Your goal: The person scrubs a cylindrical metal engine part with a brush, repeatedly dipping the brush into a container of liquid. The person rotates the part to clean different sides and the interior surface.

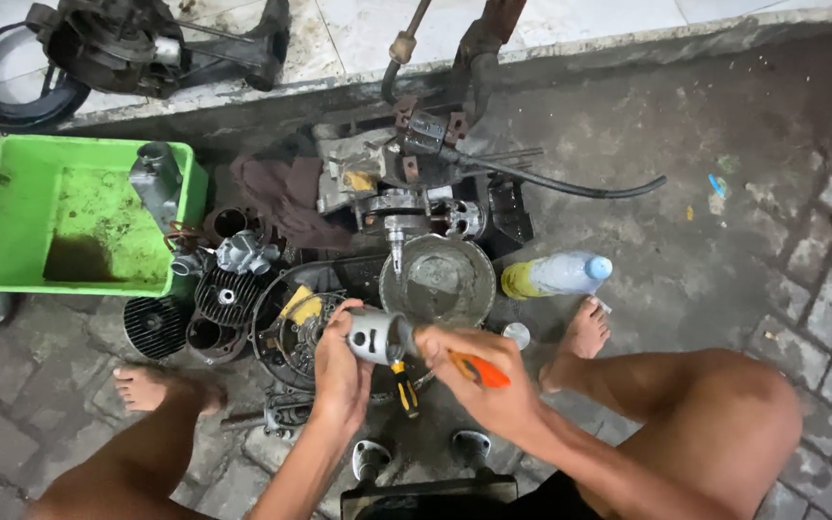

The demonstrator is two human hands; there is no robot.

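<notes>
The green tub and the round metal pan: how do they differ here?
The green tub is rectangular plastic; the round metal pan is circular, grey and shallower. The tub sits at far left with a metal part leaning over its corner; the pan lies just beyond the left hand and right hand. Both sit open on the ground and look grimy.

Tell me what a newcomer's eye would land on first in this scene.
First, the two hands at centre: the left hand grips a grey metal piston while the right hand works at it with an orange-handled tool. Next, the bright green plastic tub at the left edge, stained inside. Between them, dismantled engine parts lie spread on the oily pavement, with a round metal bowl just beyond the hands.
</notes>
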